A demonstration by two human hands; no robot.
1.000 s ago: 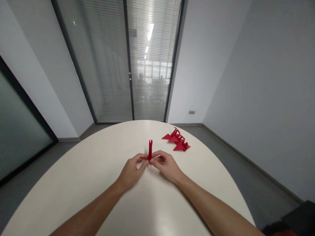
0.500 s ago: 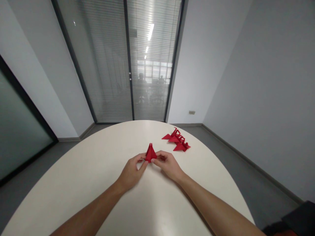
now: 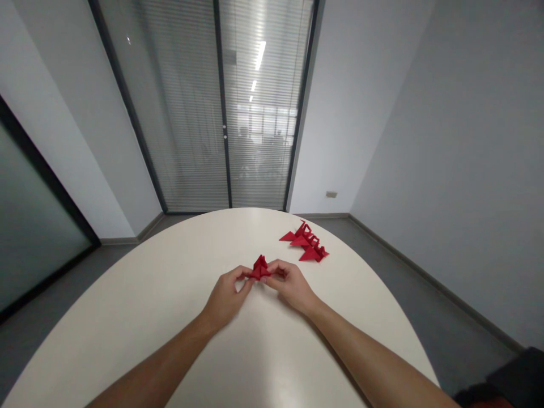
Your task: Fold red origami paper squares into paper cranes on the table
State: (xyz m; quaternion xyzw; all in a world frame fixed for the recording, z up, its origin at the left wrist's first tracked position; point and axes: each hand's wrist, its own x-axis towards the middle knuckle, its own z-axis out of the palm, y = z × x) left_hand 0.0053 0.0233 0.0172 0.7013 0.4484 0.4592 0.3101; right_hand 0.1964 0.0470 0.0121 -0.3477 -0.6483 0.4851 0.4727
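A small folded red paper piece [image 3: 259, 267] sits between my two hands, just above the white round table [image 3: 170, 294]. My left hand [image 3: 227, 296] pinches its left side with thumb and fingers closed. My right hand [image 3: 289, 283] pinches its right side in the same way. The paper is low and spread, with a short point on top. Both forearms reach in from the bottom edge.
A heap of several folded red paper pieces [image 3: 306, 242] lies on the table, beyond and to the right of my right hand. Behind the table stand glass doors with blinds [image 3: 221, 107]. The table's curved edge runs close on the right.
The red paper stood as a tall narrow strip, then opened into a triangle, and is now pressed lower and wider between my fingers. Both hands stayed in place.
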